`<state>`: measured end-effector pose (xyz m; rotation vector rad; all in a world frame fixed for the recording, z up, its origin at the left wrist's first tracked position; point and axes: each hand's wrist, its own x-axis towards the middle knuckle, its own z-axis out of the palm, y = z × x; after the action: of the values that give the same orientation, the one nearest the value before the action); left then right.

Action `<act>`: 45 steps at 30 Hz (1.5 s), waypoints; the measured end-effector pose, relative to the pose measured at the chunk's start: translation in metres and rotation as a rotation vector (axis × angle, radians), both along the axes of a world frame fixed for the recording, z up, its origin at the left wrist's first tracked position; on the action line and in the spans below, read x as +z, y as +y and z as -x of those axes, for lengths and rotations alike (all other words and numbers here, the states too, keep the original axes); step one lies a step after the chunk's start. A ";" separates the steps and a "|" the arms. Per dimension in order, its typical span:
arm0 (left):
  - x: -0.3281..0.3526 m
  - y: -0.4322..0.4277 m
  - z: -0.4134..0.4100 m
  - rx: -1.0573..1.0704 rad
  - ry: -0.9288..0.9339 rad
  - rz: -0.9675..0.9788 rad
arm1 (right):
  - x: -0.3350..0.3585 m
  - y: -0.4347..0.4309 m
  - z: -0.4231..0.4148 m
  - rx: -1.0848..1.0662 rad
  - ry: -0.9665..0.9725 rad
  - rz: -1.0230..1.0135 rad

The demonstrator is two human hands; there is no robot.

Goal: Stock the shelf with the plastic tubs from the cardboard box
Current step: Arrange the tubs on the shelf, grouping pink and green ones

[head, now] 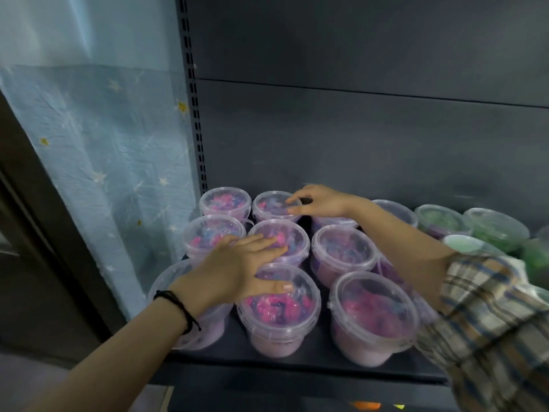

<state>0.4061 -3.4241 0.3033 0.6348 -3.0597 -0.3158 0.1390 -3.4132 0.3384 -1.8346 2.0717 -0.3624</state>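
**Crowded shelf, little margin**

Left hand [237, 263] lies flat, fingers straight, across pink tubs [344, 251] packed on the shelf [297, 367]; right hand [318, 200] pinches the lid of the far tub [270, 205]. A hard nudge could topple near-edge tubs.

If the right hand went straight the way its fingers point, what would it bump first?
Probably the back-left corner tub; the right hand points left over a tub lid it touches. Depth unclear.
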 end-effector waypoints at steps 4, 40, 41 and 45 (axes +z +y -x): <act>-0.002 -0.004 0.001 0.002 -0.005 -0.045 | 0.016 0.046 0.015 0.025 -0.065 -0.096; -0.003 0.106 0.040 -0.159 0.236 -0.064 | 0.012 0.275 0.028 -0.154 0.103 -0.245; -0.003 0.106 0.041 -0.160 0.232 -0.057 | 0.012 0.274 0.024 -0.168 0.125 -0.222; -0.003 0.104 0.041 -0.166 0.244 -0.055 | 0.010 0.269 0.005 -0.209 0.156 -0.106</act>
<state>0.3652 -3.3203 0.3005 0.3163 -2.8801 -0.4441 0.1335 -3.1447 0.3480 -1.6365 2.3485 -0.1619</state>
